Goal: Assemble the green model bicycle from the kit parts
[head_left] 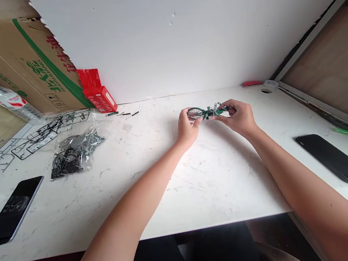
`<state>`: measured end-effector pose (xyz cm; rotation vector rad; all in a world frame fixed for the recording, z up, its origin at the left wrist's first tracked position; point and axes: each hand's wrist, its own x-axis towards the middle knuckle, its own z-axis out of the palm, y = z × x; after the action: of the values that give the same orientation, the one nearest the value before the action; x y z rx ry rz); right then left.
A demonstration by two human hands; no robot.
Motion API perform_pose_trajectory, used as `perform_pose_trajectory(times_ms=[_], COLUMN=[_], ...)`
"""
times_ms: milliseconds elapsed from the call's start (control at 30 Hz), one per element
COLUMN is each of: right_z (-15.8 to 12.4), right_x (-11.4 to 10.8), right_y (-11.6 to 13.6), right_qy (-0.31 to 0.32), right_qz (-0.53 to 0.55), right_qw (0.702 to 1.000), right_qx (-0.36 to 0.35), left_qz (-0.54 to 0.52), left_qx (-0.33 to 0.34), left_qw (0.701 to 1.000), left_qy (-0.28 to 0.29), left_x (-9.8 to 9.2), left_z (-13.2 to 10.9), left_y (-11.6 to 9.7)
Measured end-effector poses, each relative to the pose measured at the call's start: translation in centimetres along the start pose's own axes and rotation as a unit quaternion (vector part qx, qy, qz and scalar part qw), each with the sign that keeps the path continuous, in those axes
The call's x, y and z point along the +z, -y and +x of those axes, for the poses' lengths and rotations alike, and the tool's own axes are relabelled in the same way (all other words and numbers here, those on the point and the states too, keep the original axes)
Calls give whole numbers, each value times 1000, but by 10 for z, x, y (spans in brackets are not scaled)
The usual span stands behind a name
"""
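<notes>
Between both hands, above the white table [167, 177], is a small green model bicycle [210, 112] with a spoked wheel at its left end and silvery parts on its frame. My left hand [188, 125] grips the left wheel, its thumb on the near side. My right hand [238, 117] pinches the right end of the bicycle. The fingers there hide most of that end, so the exact spot of the grip is unclear.
Left on the table are plastic part frames [40, 133], a clear bag [77, 152] of dark parts, a phone [13, 211], a bottle [10, 99] and a red box [103, 98]. Small parts [124, 114] lie near the box. To the right is a black phone-like slab [334, 156].
</notes>
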<state>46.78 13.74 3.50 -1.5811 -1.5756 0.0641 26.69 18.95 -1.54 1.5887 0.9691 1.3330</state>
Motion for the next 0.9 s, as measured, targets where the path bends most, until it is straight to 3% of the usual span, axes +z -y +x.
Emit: perform_pose_trajectory(times_ms=[200,900], right_z=[-1,-4], right_x=[2,5], right_y=[-4,-6], right_qy=[15,31], right_qz=[5,-5], right_qw=[1000,999], right_qx=[-1,-13], left_qz=[-30,23], left_qx=[-12,-25], left_qw=[999,999], left_qy=[2,18], left_x=[-2,-6], left_z=[-4,-4], left_y=[-6,-10])
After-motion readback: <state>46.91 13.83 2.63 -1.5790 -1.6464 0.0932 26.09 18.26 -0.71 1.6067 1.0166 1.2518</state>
